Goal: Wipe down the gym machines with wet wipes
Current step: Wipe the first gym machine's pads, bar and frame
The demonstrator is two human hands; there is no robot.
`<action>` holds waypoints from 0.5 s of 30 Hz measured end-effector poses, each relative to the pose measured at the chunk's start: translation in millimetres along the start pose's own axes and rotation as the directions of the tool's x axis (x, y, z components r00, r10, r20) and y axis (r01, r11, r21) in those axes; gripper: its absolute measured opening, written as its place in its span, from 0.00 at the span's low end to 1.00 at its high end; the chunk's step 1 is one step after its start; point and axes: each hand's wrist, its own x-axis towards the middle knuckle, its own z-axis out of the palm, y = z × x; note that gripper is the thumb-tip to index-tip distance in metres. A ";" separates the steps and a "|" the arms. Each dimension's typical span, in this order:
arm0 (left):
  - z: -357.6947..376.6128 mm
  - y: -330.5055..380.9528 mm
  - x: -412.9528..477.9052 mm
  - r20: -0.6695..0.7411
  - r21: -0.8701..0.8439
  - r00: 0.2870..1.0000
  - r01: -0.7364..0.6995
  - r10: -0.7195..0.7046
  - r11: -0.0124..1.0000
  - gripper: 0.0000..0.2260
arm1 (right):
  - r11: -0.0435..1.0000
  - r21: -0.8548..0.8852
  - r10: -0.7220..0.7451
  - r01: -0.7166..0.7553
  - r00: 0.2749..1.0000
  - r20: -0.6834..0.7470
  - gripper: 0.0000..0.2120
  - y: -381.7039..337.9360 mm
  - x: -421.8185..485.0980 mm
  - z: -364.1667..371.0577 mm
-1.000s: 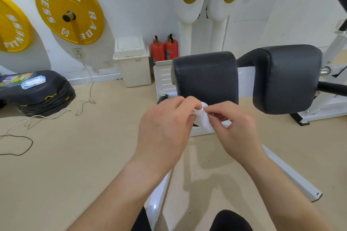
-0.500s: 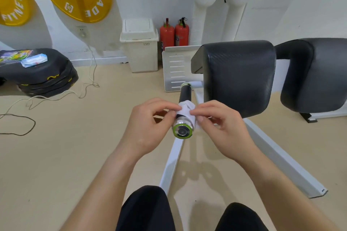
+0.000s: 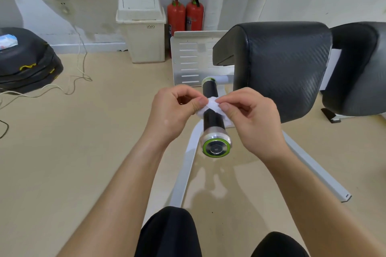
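A white wet wipe (image 3: 212,104) is draped over the black handle bar (image 3: 213,120) of a white-framed gym machine. The bar ends toward me in a silver cap with a green ring (image 3: 216,147). My left hand (image 3: 177,110) pinches the wipe's left side between thumb and forefinger. My right hand (image 3: 250,117) pinches its right side the same way. Both hands sit just above the bar, one on each side. Two black padded rests (image 3: 286,64) stand right behind my right hand.
A white perforated footplate (image 3: 189,58) stands behind the bar. A white bin (image 3: 143,27) and two red fire extinguishers (image 3: 184,13) line the wall. Stacked black weight plates (image 3: 27,62) with a wipes pack (image 3: 7,40) lie at left, white cables (image 3: 69,83) trailing across the floor.
The view has dropped and come closer to the handle bar. My hands have brought the wipe down over the bar and spread it slightly along it.
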 end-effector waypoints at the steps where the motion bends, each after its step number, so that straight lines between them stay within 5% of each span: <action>1: 0.0 -1.8 1.8 0.004 0.003 1.000 -0.001 0.001 1.000 0.09 | 1.000 -0.024 0.000 -0.001 1.000 -0.015 0.10 0.4 1.4 2.3; 7: 1.9 -9.8 8.7 -0.007 0.024 1.000 -0.026 0.026 0.999 0.10 | 0.998 -0.044 0.030 -0.033 0.997 -0.073 0.10 4.1 4.1 11.7; 15: -10.9 17.9 -25.9 0.108 0.011 0.993 -0.047 0.046 0.999 0.10 | 0.998 -0.037 -0.044 0.047 0.996 0.071 0.11 -17.0 -9.5 -7.8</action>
